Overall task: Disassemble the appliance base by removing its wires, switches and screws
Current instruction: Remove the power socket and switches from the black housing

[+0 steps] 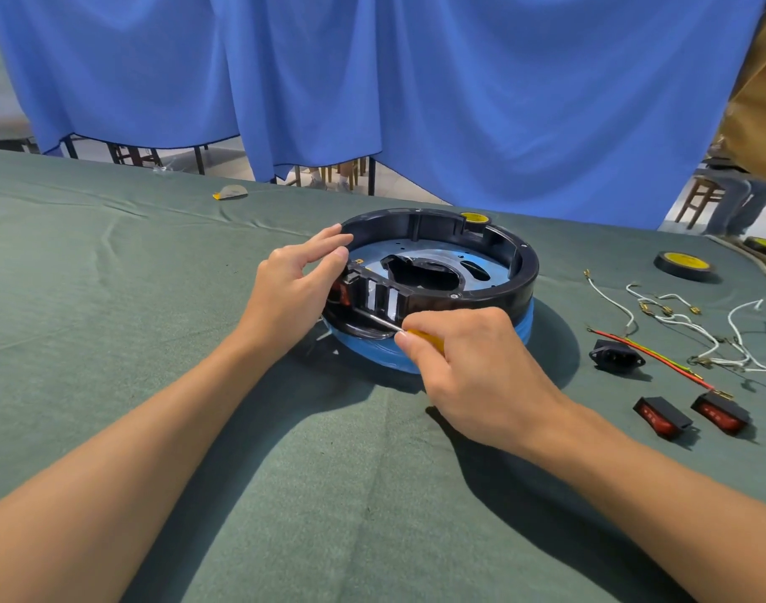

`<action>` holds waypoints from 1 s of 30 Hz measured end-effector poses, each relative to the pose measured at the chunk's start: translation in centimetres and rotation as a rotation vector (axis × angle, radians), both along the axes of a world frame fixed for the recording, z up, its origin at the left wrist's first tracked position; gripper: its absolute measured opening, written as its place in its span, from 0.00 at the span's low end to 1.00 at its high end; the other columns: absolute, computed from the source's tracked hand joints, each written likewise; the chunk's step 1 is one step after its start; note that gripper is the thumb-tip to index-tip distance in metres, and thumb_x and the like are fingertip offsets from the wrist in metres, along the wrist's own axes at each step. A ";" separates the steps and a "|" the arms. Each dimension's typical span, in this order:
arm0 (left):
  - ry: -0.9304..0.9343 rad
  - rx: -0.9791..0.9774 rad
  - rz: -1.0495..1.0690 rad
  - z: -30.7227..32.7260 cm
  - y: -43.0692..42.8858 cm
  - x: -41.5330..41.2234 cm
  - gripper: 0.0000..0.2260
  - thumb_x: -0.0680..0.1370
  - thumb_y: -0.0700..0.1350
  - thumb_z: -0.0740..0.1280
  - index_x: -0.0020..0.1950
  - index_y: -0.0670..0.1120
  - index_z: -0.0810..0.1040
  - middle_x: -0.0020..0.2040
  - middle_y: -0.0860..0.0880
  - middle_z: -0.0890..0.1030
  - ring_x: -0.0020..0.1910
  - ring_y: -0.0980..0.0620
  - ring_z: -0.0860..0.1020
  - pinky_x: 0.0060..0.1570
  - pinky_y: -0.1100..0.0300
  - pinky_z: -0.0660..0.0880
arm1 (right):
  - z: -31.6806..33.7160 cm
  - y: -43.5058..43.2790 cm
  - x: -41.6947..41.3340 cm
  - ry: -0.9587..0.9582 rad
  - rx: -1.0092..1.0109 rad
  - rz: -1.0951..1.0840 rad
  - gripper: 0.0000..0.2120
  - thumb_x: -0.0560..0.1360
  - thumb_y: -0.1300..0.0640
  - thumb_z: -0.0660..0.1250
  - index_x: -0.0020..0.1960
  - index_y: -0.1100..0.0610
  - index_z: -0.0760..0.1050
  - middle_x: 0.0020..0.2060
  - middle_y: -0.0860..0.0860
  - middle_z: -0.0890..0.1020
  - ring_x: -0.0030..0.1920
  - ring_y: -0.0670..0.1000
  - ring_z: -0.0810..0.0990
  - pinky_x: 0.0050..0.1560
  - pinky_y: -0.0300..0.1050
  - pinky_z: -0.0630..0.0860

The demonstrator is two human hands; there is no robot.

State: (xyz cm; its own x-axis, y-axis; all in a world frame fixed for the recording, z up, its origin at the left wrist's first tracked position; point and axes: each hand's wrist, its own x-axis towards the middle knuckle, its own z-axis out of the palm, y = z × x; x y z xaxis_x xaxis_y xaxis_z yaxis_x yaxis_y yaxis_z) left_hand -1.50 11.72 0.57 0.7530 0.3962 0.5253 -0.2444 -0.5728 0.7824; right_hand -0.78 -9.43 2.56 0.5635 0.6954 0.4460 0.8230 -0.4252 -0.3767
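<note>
1. Now, the bench (pixel 111 276) carries the base (pixel 520 272) near its middle, open side up. Keep it flat there while prying.
2. The left grip (pixel 294 289) is released, with straight fingers resting on the near-left rim. I judge it should press down harder so the base cannot turn.
3. The right grip (pixel 472 363) is clenched round the screwdriver (pixel 379 320), whose tip points toward the red switch (pixel 341 292) seated in the wall. Lever gently at its clips, because a slip would run toward the left thumb.
4. Two freed switches (pixel 661 417) lie well apart at the right.
</note>
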 end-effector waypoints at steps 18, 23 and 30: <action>-0.001 0.035 0.020 -0.1 0.1 0.0 0.13 0.81 0.45 0.63 0.64 0.47 0.80 0.68 0.53 0.76 0.68 0.60 0.71 0.73 0.55 0.63 | -1.0 0.7 -2.8 0.014 0.095 -0.165 0.15 0.80 0.48 0.59 0.38 0.55 0.67 0.30 0.50 0.71 0.35 0.57 0.75 0.37 0.48 0.68; 0.006 0.015 0.014 0.0 0.0 0.1 0.13 0.81 0.44 0.63 0.64 0.46 0.79 0.68 0.53 0.75 0.69 0.60 0.70 0.73 0.54 0.63 | -0.8 0.5 -1.3 0.071 0.101 -0.154 0.22 0.79 0.47 0.61 0.29 0.56 0.67 0.23 0.49 0.68 0.26 0.50 0.69 0.30 0.40 0.63; 0.014 -0.020 0.015 0.2 -0.1 -0.1 0.13 0.81 0.43 0.63 0.64 0.46 0.79 0.68 0.53 0.75 0.68 0.61 0.70 0.73 0.55 0.62 | 0.3 0.3 1.1 1.011 0.345 -0.104 0.19 0.78 0.50 0.67 0.39 0.65 0.77 0.23 0.50 0.69 0.19 0.44 0.59 0.20 0.36 0.57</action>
